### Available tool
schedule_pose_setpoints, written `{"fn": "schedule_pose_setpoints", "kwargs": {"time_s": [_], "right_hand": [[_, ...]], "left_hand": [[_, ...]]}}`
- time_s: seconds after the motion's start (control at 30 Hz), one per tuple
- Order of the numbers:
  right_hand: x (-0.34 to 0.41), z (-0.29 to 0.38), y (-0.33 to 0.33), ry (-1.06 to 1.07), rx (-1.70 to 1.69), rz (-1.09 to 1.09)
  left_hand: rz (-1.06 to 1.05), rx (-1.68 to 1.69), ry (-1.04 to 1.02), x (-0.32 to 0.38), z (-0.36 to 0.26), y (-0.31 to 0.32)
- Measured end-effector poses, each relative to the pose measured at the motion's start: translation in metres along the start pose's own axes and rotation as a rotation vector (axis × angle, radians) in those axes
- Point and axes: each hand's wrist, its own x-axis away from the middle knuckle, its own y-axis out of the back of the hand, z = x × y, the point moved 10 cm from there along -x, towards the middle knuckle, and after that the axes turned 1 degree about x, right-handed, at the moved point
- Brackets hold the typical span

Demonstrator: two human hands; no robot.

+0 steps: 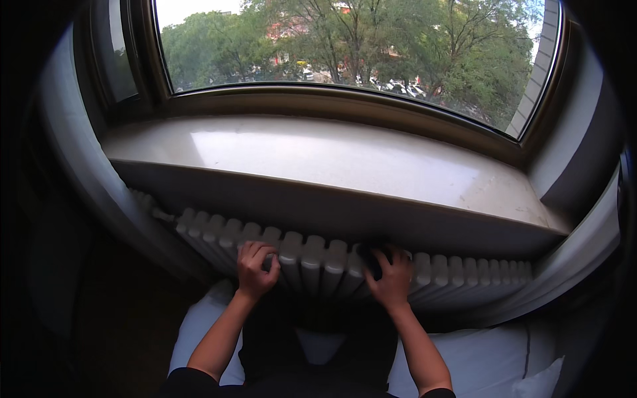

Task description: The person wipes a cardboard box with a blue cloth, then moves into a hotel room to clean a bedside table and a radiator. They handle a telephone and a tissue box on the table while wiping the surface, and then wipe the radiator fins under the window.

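Observation:
A white sectional radiator (314, 251) runs below the windowsill, in front of me. My left hand (258, 268) rests at the top of its sections, left of the middle, with fingers curled; no object shows in it. My right hand (393, 276) is farther right at the radiator's top, its thumb and fingers around a dark, soft-looking object (371, 259). What that object is, I cannot tell. The fingertips of the right hand are partly hidden against the dark object.
A pale stone windowsill (298, 154) juts out above the radiator, under a brown-framed window (318, 99). Light curtains (74, 124) hang at both sides. White bedding (468, 350) lies at the lower right, and more white fabric (204, 323) is beside my left forearm.

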Motion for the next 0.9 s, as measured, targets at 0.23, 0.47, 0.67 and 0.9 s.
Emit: {"fn": "schedule_pose_setpoints", "kwargs": {"time_s": [0.23, 0.47, 0.67, 0.9], "right_hand": [[0.004, -0.077, 0.014, -0.17, 0.007, 0.044], [0.044, -0.235, 0.061, -0.409, -0.053, -0.043], [0.073, -0.342, 0.118, -0.501, 0.235, -0.129], [0.079, -0.339, 0.132, -0.5, 0.427, -0.28]], "left_hand": [[-0.006, -0.102, -0.044, -0.008, 0.033, -0.031], [0.068, -0.115, -0.061, -0.006, 0.053, -0.052], [0.082, -0.105, -0.076, -0.016, 0.058, -0.061], [0.129, -0.101, -0.02, -0.015, 0.065, -0.072]]}}
